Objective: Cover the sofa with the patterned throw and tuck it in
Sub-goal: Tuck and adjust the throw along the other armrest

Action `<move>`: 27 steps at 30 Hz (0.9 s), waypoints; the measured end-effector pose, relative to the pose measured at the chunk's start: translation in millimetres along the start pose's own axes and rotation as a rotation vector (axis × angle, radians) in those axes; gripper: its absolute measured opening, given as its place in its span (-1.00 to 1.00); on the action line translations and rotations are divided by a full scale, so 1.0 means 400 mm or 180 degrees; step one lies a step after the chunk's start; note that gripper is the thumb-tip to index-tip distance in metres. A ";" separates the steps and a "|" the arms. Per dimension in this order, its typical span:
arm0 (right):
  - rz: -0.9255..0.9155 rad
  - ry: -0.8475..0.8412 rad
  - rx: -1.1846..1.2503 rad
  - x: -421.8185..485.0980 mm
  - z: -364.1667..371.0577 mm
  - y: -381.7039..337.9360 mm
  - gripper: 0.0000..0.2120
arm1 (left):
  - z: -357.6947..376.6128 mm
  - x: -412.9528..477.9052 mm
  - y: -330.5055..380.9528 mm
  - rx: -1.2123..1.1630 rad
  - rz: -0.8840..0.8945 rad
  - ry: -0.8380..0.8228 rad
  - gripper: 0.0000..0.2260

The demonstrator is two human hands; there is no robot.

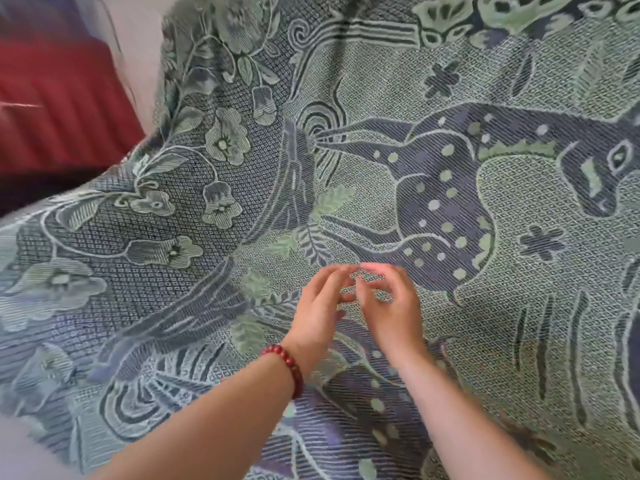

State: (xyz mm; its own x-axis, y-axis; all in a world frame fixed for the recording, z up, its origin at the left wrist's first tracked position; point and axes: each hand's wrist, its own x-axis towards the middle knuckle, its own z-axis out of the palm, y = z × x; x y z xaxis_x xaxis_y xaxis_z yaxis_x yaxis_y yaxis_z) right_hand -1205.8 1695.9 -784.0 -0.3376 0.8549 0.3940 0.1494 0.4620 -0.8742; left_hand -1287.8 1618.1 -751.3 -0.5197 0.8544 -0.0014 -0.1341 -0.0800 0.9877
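Observation:
The patterned throw point(398, 109), green and blue-grey with flowers and a spotted deer, fills nearly the whole view, draped over the sofa's back and seat. A fold runs diagonally through it from upper middle to lower left. My left hand point(322, 306), with a red bead bracelet on the wrist, and my right hand point(393, 303) are side by side over the middle of the throw. Their fingers are loosely curled, and the fingertips nearly meet just above the fabric. Neither hand holds cloth that I can see. Both hands are a little blurred.
A red ribbed surface point(59, 109) lies at the far left beyond the throw's edge. A pale strip point(138, 39) shows beside it at the top left, and another pale patch point(20, 448) at the bottom left corner.

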 end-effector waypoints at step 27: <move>0.0197 0.0509 0.0622 0.226 1.034 -0.329 -0.83 | -1.017 0.443 0.244 0.0361 0.0224 -0.0285 -0.84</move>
State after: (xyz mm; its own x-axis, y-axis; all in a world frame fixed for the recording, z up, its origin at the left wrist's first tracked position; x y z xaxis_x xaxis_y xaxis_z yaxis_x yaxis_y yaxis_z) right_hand -1640.2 1614.6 -750.7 -0.1799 0.9138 0.3642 -0.0225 0.3663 -0.9302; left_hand -1736.3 1552.9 -718.8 -0.4466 0.8914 0.0774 -0.0012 -0.0871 0.9962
